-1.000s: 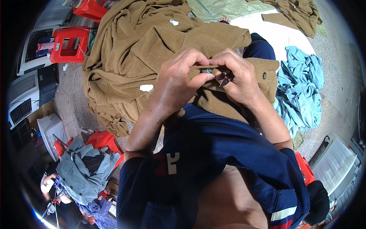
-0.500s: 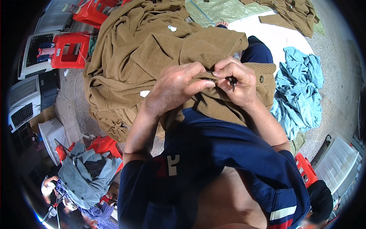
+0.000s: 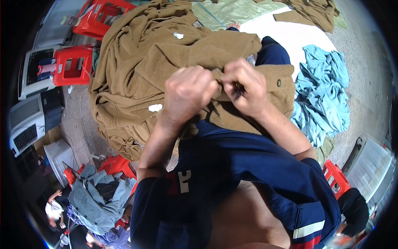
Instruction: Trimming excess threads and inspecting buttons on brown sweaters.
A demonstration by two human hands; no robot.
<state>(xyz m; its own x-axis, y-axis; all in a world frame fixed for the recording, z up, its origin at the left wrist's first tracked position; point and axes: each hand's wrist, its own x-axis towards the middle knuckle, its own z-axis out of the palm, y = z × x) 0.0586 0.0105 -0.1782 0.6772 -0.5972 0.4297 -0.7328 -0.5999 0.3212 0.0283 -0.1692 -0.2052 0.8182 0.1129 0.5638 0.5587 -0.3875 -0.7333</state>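
Observation:
A heap of brown knitted cardigans (image 3: pixel 145 62) spreads over my lap and the area in front of me. My left hand (image 3: pixel 188 91) is closed, its fingers gripping a folded edge of one brown cardigan (image 3: pixel 232 114). Close beside it, my right hand (image 3: pixel 246 87) pinches the same edge, slightly blurred by motion. A small dark tool (image 3: pixel 238 92) is tucked in the right palm, mostly hidden by the fingers; its kind does not show. One round dark button (image 3: pixel 279 83) sits on the ribbed band to the right of that hand.
Crumpled light-blue garments (image 3: pixel 323 91) lie on the right. Red plastic stools (image 3: pixel 74 66) stand at the left, one lower left bearing grey-blue garments (image 3: pixel 97 199). More brown knitwear (image 3: pixel 311 16) lies at the far right on white sheeting (image 3: pixel 296 35). Other people are at the lower corners.
Both hands have shifted slightly left in the picture. My left hand has turned knuckles-up with its fingers curled tighter around the fabric. The dark tool shows less in my right hand.

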